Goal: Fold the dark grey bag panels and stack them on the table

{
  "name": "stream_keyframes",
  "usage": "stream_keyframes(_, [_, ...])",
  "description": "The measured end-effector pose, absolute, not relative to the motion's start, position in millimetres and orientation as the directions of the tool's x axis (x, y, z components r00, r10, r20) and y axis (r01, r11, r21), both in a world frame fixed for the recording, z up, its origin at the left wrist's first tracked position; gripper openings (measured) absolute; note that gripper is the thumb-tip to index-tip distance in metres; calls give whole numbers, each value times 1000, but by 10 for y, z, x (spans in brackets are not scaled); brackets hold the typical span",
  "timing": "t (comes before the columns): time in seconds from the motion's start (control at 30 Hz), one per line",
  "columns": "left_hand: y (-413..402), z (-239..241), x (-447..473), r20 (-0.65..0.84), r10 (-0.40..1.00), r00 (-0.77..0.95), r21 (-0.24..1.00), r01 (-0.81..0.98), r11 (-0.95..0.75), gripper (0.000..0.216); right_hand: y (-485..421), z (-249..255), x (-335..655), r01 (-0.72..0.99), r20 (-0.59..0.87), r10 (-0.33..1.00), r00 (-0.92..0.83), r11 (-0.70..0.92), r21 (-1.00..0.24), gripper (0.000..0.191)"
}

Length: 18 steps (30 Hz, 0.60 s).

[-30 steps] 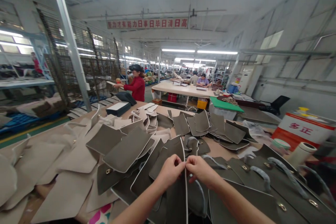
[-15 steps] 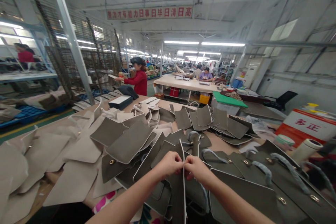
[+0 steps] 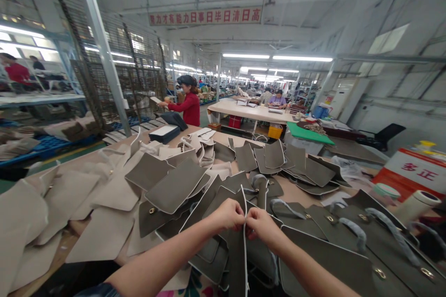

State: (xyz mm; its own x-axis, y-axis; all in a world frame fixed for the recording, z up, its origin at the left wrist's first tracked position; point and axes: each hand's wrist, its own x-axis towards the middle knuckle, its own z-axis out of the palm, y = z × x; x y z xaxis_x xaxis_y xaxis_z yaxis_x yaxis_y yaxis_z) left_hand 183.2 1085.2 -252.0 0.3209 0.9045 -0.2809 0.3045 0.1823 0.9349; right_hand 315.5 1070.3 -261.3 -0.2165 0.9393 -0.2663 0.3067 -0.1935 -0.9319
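Observation:
My left hand [image 3: 228, 216] and my right hand [image 3: 262, 223] meet knuckle to knuckle low in the middle of the view. Both pinch the top of a dark olive leather panel [image 3: 239, 260] with a white edge, held upright between them. Around it lies a heap of olive leather panels [image 3: 176, 185], some with small metal clasps. To the right lie olive bag fronts with wrapped handles [image 3: 355, 234].
Beige leather pieces [image 3: 101, 236] cover the left of the work table. A roll of tape [image 3: 414, 205] and a red-and-white box [image 3: 413, 171] stand at the right. A person in red [image 3: 190, 104] works at a wire rack beyond; others sit at a far table [image 3: 251, 113].
My hands have drawn closer together on the panel's top edge and sit a little lower. The view has shifted slightly to the left.

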Motion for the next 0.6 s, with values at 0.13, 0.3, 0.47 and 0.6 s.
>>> stream_keyframes(0.13, [10839, -2506, 1857, -290, 911, 294, 926, 328, 188, 8, 10672, -2634, 3125, 310, -252, 947, -201, -182, -933, 7])
stream_keyframes(0.3, [10831, -2528, 1826, -306, 910, 280, 926, 309, 216, 6, 10693, -2659, 3188, 335, -240, 945, -223, -157, -929, 8])
stream_keyframes(0.47, [10866, -2585, 1776, -305, 917, 258, 930, 291, 227, 10, 10800, -2680, 3346, 421, -246, 954, -170, -155, -894, 10])
stream_keyframes(0.6, [10838, -2584, 1798, -300, 921, 247, 938, 251, 238, 9, 10782, -2701, 3339, 437, -243, 953, -183, -143, -888, 6])
